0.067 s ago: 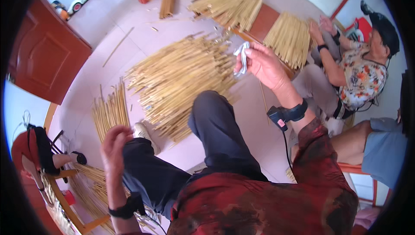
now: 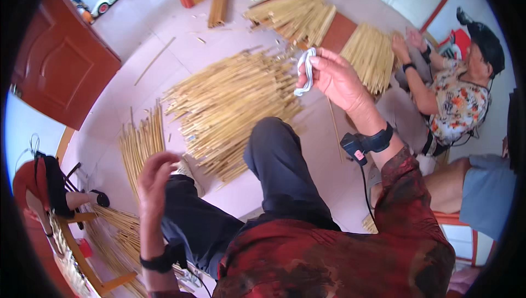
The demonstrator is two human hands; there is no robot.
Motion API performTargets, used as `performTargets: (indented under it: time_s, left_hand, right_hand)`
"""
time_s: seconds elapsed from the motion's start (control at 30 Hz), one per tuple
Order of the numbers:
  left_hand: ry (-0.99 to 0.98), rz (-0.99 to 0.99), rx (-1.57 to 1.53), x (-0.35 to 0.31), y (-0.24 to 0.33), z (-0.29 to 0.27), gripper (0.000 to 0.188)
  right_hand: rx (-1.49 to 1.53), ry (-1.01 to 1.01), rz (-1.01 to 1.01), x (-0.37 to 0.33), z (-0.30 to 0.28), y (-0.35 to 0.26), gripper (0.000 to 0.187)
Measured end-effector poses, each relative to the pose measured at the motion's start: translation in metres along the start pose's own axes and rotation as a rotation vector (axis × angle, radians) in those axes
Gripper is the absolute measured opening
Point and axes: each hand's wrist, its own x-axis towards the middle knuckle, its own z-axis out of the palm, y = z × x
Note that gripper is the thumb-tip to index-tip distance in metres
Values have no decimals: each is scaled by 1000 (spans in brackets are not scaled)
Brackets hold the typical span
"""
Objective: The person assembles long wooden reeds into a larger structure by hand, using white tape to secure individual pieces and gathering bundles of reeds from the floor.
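Note:
My right hand [image 2: 337, 81] is raised over the far right side of a big pile of thin bamboo sticks [image 2: 230, 100]. Between its thumb and fingers it pinches a white, loop-shaped band [image 2: 305, 73], perhaps elastic or cloth. My left hand [image 2: 156, 180] hovers above my left thigh, its fingers loosely bent and apart, slightly blurred, with nothing visible in it. Just beyond it, a smaller row of sticks [image 2: 141, 142] lies on the floor beside my shoe [image 2: 189, 176].
To the right, a seated person [image 2: 452, 89] has both hands near a fanned stick bundle [image 2: 370, 57]. Another fanned bundle [image 2: 296, 15] lies farther off. Someone in red sits at the left by a wooden frame [image 2: 104, 284]. More sticks [image 2: 118, 226] lie at the lower left.
The view has shifted slightly, so the surroundings sit a little farther right. My left hand has risen slightly and moved right; my right hand still pinches the white band.

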Motion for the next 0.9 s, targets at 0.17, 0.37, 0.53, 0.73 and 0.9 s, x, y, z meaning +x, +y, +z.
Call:
performTargets:
  time_s: [0.17, 0.37, 0.53, 0.73, 0.9]
  left_hand:
    - [-146, 361, 6, 23, 28, 36, 37]
    - [-260, 380, -138, 23, 45, 53, 28]
    - [133, 198, -73, -43, 4, -6, 23]
    - [320, 95, 297, -169, -19, -84, 16]
    - [460, -101, 316, -226, -29, -108, 15]
  right_hand:
    - [-19, -266, -50, 34, 125, -48, 17]
    - [155, -428, -59, 68, 221, -40, 15]
    - [106, -130, -145, 109, 205, -25, 11]
    - [-43, 15, -48, 137, 130, 41, 8]
    - [-123, -118, 301, 123, 141, 104, 7]
